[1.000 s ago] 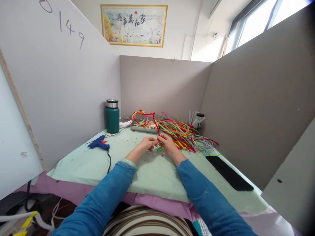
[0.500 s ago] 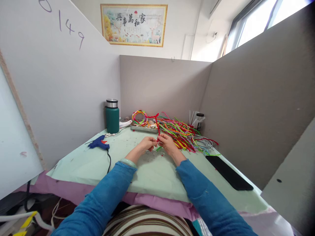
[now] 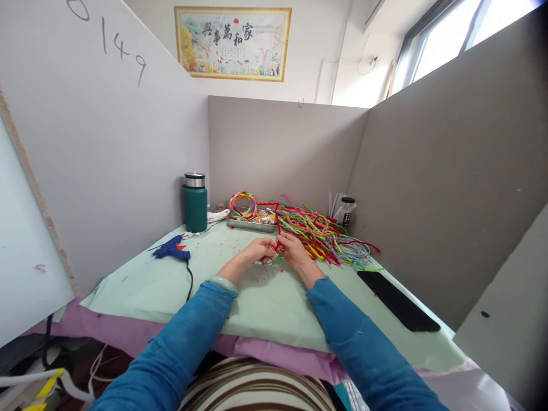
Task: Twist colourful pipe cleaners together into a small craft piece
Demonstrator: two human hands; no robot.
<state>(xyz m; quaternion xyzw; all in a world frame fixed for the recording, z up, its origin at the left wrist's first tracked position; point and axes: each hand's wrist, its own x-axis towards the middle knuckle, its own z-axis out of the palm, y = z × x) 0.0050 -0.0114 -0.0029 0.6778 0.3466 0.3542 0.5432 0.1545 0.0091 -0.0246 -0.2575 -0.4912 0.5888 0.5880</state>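
Between my fingertips is a red fuzzy pipe cleaner (image 3: pixel 278 220), which rises from my hands and bends off to the left at its top. My left hand (image 3: pixel 260 250) pinches its lower end, and my right hand (image 3: pixel 292 249) grips it just above, close beside. A small green piece (image 3: pixel 277 258) shows under the hands. Behind them lies a heap of many-coloured pipe cleaners (image 3: pixel 310 228). Left of the heap, a bundle of coloured pipe-cleaner rings (image 3: pixel 242 205) rests on a metal tray (image 3: pixel 250 226) that holds small bits.
A blue glue gun (image 3: pixel 172 249) with a black cord lies at left, near a green bottle (image 3: pixel 196 202). At right are a black phone-like slab (image 3: pixel 398 299), a coil of grey cord (image 3: pixel 355 250) and a black-capped container (image 3: pixel 346 211). Grey partitions (image 3: pixel 286 142) surround the table.
The upper part of the red pipe cleaner has swung slightly to the right and down. Both hands stay nearly in place, with small finger shifts.
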